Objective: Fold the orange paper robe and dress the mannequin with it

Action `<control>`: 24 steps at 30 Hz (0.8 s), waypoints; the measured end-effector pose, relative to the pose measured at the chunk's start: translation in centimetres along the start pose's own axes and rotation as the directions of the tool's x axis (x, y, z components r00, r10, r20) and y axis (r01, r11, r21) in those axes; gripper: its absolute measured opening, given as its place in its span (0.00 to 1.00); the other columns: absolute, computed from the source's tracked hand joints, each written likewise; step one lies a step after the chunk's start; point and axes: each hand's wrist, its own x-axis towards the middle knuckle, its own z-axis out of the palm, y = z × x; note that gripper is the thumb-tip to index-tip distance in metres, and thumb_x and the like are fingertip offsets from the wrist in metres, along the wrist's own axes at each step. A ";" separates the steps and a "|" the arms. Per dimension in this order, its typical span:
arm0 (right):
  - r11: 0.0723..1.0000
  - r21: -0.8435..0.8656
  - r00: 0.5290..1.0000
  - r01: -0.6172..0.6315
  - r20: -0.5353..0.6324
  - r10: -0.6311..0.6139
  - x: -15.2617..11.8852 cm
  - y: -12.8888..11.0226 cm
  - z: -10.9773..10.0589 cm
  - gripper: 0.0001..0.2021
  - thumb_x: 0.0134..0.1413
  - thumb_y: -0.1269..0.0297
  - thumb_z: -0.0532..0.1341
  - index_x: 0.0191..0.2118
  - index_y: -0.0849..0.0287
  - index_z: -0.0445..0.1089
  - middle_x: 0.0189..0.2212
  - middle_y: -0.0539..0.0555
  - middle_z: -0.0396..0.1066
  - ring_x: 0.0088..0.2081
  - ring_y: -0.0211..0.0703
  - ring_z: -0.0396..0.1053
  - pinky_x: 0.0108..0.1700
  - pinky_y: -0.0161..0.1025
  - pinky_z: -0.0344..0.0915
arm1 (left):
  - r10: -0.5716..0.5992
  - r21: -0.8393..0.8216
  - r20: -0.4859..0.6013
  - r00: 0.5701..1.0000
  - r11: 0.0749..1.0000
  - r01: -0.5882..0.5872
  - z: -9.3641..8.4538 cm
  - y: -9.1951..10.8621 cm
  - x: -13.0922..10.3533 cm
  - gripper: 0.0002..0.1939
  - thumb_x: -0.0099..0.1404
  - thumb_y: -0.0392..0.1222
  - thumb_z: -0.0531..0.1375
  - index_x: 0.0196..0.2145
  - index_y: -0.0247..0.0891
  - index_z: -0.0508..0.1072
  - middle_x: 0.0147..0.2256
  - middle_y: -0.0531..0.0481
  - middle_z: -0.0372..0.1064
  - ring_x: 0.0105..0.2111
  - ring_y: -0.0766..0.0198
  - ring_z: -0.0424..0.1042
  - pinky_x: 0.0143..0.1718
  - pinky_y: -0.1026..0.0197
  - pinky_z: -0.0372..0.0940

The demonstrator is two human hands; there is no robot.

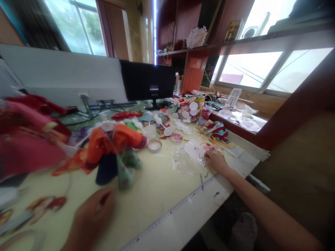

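Note:
My left hand is smeared by motion above the near part of the table, its fingers apparently curled; what it holds, if anything, cannot be made out. In front of it stands a small orange garment with dark blue and green floral cloth below, like a doll's outfit. Farther right, my right hand is closed, fingertips pressed together at the edge of a white plastic sheet. Whatever is between those fingertips is hidden. A small pink item lies just beyond them.
Along the near table edge runs a measuring tape. Shallow round dishes, fabric scraps and crumpled clear film lie farther in. A black monitor stands behind. Red and pink cloth fills the left.

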 end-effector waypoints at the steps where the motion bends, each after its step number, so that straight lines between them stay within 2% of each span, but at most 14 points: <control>1: 1.000 0.003 1.000 0.000 0.000 0.000 0.0 0.0 0.0 0.07 0.58 0.67 0.56 0.31 0.64 0.68 0.32 0.51 0.68 0.36 0.39 0.65 0.43 0.41 0.60 | -0.003 -0.002 0.001 1.000 1.000 0.003 0.0 0.0 0.0 0.10 0.54 0.46 0.56 0.30 0.39 0.72 0.26 0.53 0.73 0.24 0.66 0.71 0.23 0.71 0.65; 10: 0.999 0.038 1.000 -0.011 -0.001 0.011 0.1 0.3 0.3 0.08 0.58 0.65 0.56 0.31 0.64 0.67 0.32 0.51 0.68 0.37 0.39 0.66 0.43 0.42 0.61 | -0.017 -0.014 0.020 1.000 1.000 0.017 -0.1 0.0 -0.1 0.11 0.54 0.47 0.55 0.30 0.39 0.72 0.27 0.52 0.73 0.25 0.66 0.71 0.24 0.70 0.65; 15: 0.999 0.045 0.999 -0.018 -0.026 0.019 0.0 0.2 0.2 0.06 0.56 0.69 0.56 0.31 0.64 0.68 0.31 0.51 0.68 0.36 0.40 0.65 0.41 0.40 0.59 | -0.005 0.000 0.030 1.000 1.000 0.005 -0.1 -0.1 -0.2 0.11 0.54 0.47 0.56 0.31 0.40 0.72 0.27 0.53 0.73 0.24 0.66 0.71 0.24 0.70 0.65; 24: 0.997 0.072 0.998 0.000 -0.066 0.005 -0.3 0.2 0.3 0.08 0.52 0.74 0.54 0.28 0.60 0.71 0.31 0.53 0.70 0.36 0.41 0.65 0.40 0.35 0.54 | 0.019 0.005 0.000 1.000 1.000 -0.019 0.0 0.1 0.0 0.10 0.54 0.47 0.55 0.30 0.39 0.72 0.26 0.52 0.73 0.24 0.66 0.71 0.23 0.70 0.65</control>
